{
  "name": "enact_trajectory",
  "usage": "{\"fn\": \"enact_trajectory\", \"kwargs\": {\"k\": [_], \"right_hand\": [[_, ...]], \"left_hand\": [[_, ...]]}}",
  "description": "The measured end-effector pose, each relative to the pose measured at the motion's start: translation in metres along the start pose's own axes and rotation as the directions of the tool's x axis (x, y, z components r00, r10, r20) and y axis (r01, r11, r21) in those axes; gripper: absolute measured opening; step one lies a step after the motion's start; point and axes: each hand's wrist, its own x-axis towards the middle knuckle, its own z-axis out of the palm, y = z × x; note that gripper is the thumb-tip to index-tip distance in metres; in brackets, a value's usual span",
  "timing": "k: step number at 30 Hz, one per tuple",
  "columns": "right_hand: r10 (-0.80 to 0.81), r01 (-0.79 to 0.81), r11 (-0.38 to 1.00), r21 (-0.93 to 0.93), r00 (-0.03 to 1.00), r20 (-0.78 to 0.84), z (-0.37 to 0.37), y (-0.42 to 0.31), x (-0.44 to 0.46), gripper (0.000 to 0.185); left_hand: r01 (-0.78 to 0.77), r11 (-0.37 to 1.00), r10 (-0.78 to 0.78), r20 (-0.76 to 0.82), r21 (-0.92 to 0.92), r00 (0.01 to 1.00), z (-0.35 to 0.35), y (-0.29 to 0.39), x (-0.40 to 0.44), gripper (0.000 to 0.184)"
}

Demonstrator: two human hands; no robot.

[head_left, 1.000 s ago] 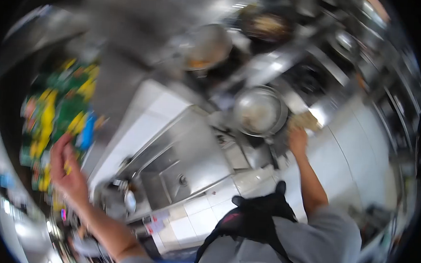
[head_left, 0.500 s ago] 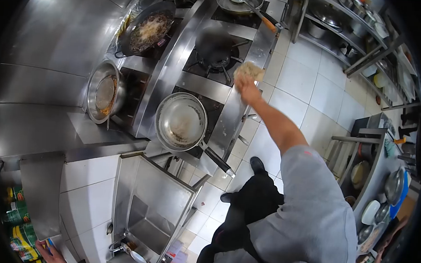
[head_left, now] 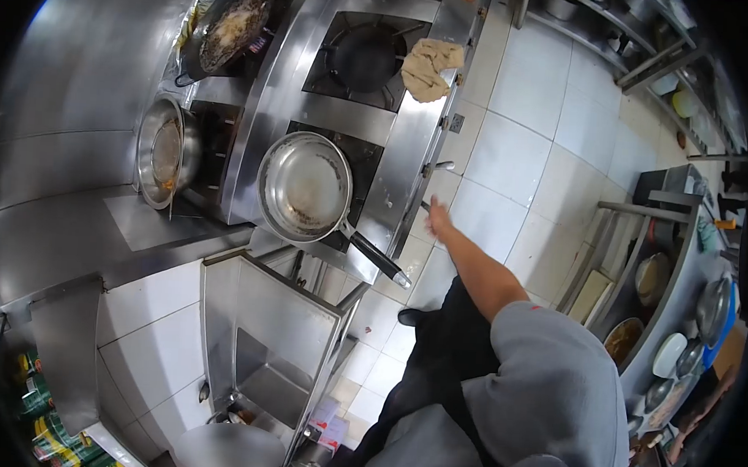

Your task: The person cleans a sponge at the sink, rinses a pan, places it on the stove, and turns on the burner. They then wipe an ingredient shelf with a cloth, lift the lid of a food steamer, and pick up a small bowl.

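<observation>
My right hand [head_left: 436, 219] is at the front of the stove, fingers closed around a small control lever that it mostly covers. Another silver lever [head_left: 443, 166] sticks out just beyond it. Close by, a steel frying pan [head_left: 305, 188] with a black handle rests on the nearest burner, brown marks on its bottom. A crumpled beige cloth [head_left: 432, 70] lies on the stove's front ledge, beside a dark, round-bottomed pan [head_left: 364, 60] on the middle burner. My left hand is out of view.
A wok with frothy oil [head_left: 232, 30] and a steel bowl holding a strainer [head_left: 168, 153] stand at the back. Below is a sink [head_left: 268, 389], with a blurred grey disc [head_left: 229, 451] in front. Racks and a counter with pans [head_left: 712, 310] line the right.
My right hand has let go of the cloth and moved back along the stove front to a lever. A hand at the bottom left has left the view. The camera view has shifted.
</observation>
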Motion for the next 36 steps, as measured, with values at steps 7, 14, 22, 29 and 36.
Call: {"fn": "enact_trajectory", "kwargs": {"k": [7, 14, 22, 29, 36], "right_hand": [[0.108, -0.203, 0.937, 0.285, 0.942, 0.317, 0.088, 0.044, 0.003, 0.053], [-0.41, 0.401, 0.911, -0.096, 0.906, -0.108, 0.078, 0.053, -0.003, 0.039], [-0.68, 0.68, 0.73, -0.073, 0.733, 0.026, 0.052, 0.044, -0.033, 0.043], [-0.635, 0.635, 0.77, -0.062, 0.772, 0.03, 0.022, 0.05, -0.053, 0.07], [-0.437, 0.401, 0.849, -0.343, 0.899, -0.032, -0.082, 0.135, -0.054, 0.071]], "left_hand": [[0.431, 0.898, -0.372, 0.678, 0.09, 0.634, 0.131, -0.115, -0.13, 0.057], [0.718, 0.666, -0.477, 0.856, 0.204, 0.2, 0.281, -0.114, -0.091, 0.052], [0.864, 0.492, -0.39, 0.914, 0.108, 0.108, 0.402, -0.103, -0.053, 0.029], [0.856, 0.497, -0.422, 0.901, 0.142, 0.096, 0.459, -0.123, -0.037, 0.016], [0.787, 0.59, -0.372, 0.926, 0.179, 0.068, 0.465, -0.112, -0.024, 0.025]]}}
